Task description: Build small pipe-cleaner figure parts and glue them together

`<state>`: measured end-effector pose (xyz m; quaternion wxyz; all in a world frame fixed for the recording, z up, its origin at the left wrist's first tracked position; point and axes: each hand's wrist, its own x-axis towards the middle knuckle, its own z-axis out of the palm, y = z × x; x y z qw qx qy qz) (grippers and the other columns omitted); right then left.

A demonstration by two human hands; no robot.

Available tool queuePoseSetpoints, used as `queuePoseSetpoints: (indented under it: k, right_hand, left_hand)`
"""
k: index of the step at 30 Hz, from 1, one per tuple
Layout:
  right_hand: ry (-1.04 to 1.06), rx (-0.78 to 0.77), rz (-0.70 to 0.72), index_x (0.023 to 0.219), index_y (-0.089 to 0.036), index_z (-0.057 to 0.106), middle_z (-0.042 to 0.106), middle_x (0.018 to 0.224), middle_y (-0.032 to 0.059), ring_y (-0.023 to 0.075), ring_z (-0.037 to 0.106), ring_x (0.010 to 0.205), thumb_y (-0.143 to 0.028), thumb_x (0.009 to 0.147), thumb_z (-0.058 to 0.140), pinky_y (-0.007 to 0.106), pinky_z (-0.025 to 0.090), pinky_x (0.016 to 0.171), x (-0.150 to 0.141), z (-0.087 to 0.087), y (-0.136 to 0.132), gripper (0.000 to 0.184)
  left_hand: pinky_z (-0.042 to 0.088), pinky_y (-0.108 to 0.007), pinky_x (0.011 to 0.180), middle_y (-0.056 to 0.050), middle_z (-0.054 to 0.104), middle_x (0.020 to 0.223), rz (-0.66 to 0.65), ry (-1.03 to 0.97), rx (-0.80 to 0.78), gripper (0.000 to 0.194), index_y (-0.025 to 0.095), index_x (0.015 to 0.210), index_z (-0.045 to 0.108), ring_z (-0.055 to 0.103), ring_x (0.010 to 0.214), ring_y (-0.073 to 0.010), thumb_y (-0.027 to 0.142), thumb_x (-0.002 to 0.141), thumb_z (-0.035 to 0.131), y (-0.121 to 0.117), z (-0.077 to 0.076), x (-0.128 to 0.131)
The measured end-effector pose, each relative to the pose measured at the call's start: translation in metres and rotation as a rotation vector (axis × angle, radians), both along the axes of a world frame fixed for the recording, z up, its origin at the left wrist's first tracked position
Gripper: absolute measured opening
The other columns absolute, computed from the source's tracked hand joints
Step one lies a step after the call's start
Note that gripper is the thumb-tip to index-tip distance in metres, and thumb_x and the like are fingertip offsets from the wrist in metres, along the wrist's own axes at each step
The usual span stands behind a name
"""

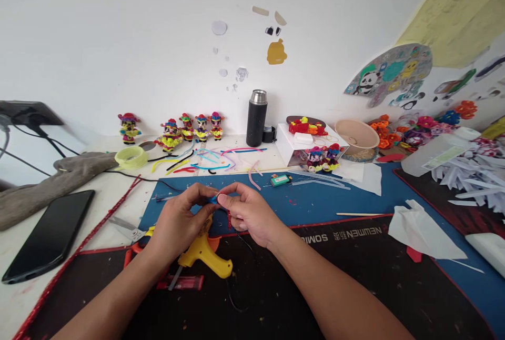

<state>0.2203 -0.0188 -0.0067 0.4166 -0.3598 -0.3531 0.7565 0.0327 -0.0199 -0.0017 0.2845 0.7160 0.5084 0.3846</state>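
My left hand is closed, its thumb and fingertips pinching a small blue piece, perhaps pipe cleaner. From the other side my right hand pinches the same piece; its fingers cover most of it. A short red fuzzy strip shows just below the right fingers. Under the hands lies a yellow hot glue gun, partly hidden by my left hand. Left of that hand, open scissor blades rest on the mat's edge.
Several pipe-cleaner figures stand along the wall. Loose coloured pipe cleaners lie in front. A black thermos, a white box and a plastic bottle are farther back. A phone lies left.
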Motion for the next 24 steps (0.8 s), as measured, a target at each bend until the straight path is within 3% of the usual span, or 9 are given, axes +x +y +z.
queuePoseSetpoints:
  k: [7, 11, 15, 18, 21, 24]
  right_hand:
    - [-0.006, -0.006, -0.028, 0.094, -0.021, 0.061, 0.047, 0.058, -0.0112, 0.0041, 0.023, 0.045, -0.055, 0.069, 0.095, 0.020, 0.013, 0.041, -0.001, 0.001, 0.000, 0.054]
    - [0.010, 0.030, -0.019, 0.092, -0.022, 0.058, 0.037, 0.052, -0.0127, 0.0057, 0.025, 0.043, -0.064, 0.075, 0.088, 0.022, 0.013, 0.042, 0.001, 0.004, 0.000, 0.054]
    - [-0.009, 0.079, -0.039, 0.094, -0.022, 0.058, 0.038, 0.053, -0.0123, 0.0059, 0.024, 0.043, -0.067, 0.078, 0.084, 0.024, 0.013, 0.043, 0.001, 0.004, 0.000, 0.055]
    - [-0.046, 0.097, -0.051, 0.094, -0.021, 0.059, 0.037, 0.052, -0.0126, 0.0062, 0.023, 0.044, -0.068, 0.076, 0.085, 0.024, 0.014, 0.043, -0.001, 0.002, -0.001, 0.057]
    - [-0.070, 0.100, -0.058, 0.091, -0.021, 0.059, 0.036, 0.052, -0.0127, 0.0059, 0.023, 0.044, -0.069, 0.075, 0.085, 0.024, 0.015, 0.042, -0.002, 0.001, -0.001, 0.057]
    - [-0.087, 0.109, -0.077, 0.090, -0.020, 0.060, 0.037, 0.052, -0.0128, 0.0058, 0.023, 0.044, -0.070, 0.073, 0.086, 0.024, 0.016, 0.041, -0.003, 0.001, -0.001, 0.059]
  left_hand:
    - [0.054, -0.035, 0.076, -0.003, 0.079, 0.092, 0.006, -0.065, -0.077, 0.020, 0.024, 0.097, 0.070, 0.073, 0.084, -0.0245, 0.041, 0.087, 0.074, 0.002, -0.003, 0.001]
    - [0.056, -0.032, 0.072, -0.002, 0.077, 0.085, -0.016, -0.368, -0.236, 0.033, 0.023, 0.097, 0.066, 0.072, 0.078, -0.0223, 0.047, 0.082, 0.084, 0.005, -0.002, 0.003]
    - [0.054, -0.026, 0.063, -0.002, 0.075, 0.077, -0.036, -0.627, -0.350, 0.037, 0.020, 0.096, 0.071, 0.068, 0.066, -0.0165, 0.044, 0.077, 0.092, 0.011, 0.005, 0.001]
    - [0.053, -0.023, 0.059, -0.005, 0.078, 0.083, -0.050, -0.804, -0.442, 0.038, 0.017, 0.095, 0.076, 0.067, 0.063, -0.0138, 0.039, 0.073, 0.096, 0.015, 0.010, -0.003]
    - [0.055, -0.022, 0.061, -0.009, 0.080, 0.092, -0.038, -0.919, -0.539, 0.037, 0.013, 0.091, 0.078, 0.068, 0.065, -0.0132, 0.035, 0.069, 0.098, 0.017, 0.011, -0.004]
    - [0.056, -0.022, 0.061, -0.009, 0.079, 0.088, -0.039, -0.955, -0.574, 0.035, 0.012, 0.090, 0.080, 0.069, 0.066, -0.0140, 0.031, 0.067, 0.099, 0.017, 0.009, -0.004]
